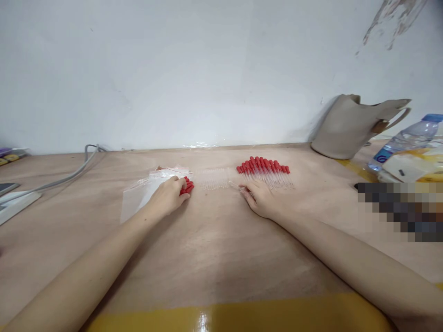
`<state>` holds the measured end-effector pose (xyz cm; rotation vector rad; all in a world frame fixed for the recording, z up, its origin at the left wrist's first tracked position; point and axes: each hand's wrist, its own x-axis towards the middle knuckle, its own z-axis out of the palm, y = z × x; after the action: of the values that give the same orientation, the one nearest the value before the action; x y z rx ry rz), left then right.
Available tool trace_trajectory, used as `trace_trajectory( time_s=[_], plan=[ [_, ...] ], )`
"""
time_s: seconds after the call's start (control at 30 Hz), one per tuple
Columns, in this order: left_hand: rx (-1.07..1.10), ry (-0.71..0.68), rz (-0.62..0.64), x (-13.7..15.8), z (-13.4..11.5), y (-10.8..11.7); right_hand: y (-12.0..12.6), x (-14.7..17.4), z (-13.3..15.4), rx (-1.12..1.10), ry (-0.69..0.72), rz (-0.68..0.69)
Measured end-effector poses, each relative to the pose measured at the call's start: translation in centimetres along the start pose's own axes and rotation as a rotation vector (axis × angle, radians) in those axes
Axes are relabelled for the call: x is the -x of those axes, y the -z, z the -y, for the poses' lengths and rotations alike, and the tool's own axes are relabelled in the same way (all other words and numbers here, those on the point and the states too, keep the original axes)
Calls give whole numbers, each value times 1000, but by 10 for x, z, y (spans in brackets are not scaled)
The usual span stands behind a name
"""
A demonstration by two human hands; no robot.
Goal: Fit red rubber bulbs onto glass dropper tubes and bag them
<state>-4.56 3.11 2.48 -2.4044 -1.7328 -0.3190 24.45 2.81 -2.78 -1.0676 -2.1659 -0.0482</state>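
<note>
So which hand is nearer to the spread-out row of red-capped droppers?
Right. The right hand lies just in front of the row of red-capped droppers, fingertips near its edge. The left hand is well off to the left, closed on a bunch of red caps.

Left hand (168,196) closed over a bunch of red-capped droppers (187,185), resting on clear plastic bags (138,196); right hand (260,198) flat on wooden table (214,249), fingertips perhaps pinching one clear dropper (235,185); row of red-capped droppers (265,170) just beyond; beige bag (349,127) far right.
</note>
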Motion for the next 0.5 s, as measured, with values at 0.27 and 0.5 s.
trace_trajectory(
  time_s=[0.27,0.5],
  plan=[
    [-75,-17,-175,2,-17,9,2,-1,2,9,-8,8],
    [503,-208,-303,18,-59,-2,3,0,3,-13,-1,18]
  ],
)
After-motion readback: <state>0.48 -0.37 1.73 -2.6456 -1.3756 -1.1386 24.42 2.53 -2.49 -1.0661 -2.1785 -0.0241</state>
